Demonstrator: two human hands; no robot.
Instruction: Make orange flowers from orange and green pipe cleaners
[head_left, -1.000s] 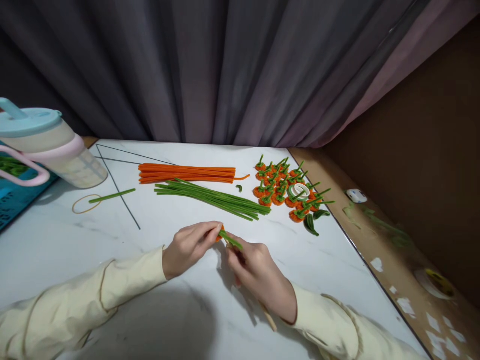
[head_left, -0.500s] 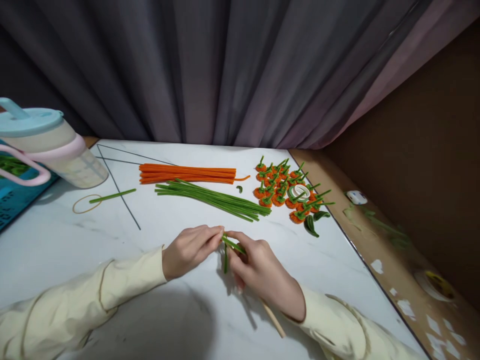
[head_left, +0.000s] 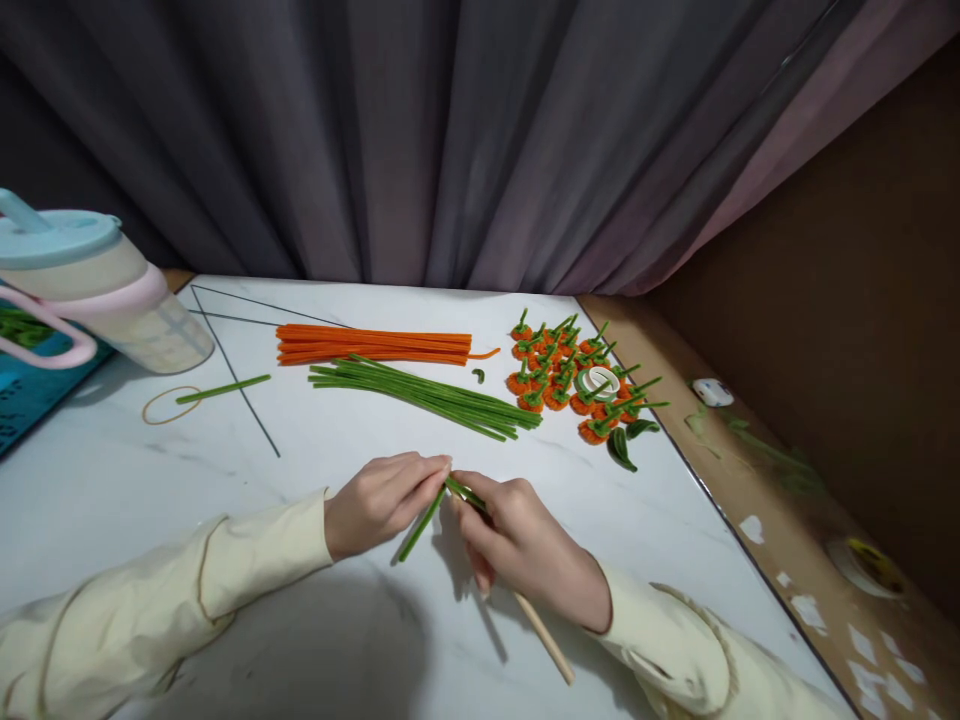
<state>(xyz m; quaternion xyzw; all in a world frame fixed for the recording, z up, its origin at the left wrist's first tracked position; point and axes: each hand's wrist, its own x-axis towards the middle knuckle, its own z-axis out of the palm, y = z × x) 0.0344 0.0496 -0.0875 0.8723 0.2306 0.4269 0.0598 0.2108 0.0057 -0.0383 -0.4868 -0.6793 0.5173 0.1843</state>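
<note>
My left hand and my right hand meet over the white marble table near its front. Both pinch a green pipe cleaner whose loose end slants down to the left from my fingertips. Its other end is wound around a thin wooden stick held in my right hand; the stick pokes out below my wrist. Farther back lie a bundle of green pipe cleaners and a bundle of orange pipe cleaners.
A heap of small orange pieces with green stems lies at the right with a tape roll on it. A lidded plastic jug stands at the far left. A rubber band and a short green piece lie near it. Dark curtain behind.
The green pipe cleaner's loose end has swung from pointing right to hanging down and then out to the lower left. My right hand turned slightly and more of the stick shows below it.
</note>
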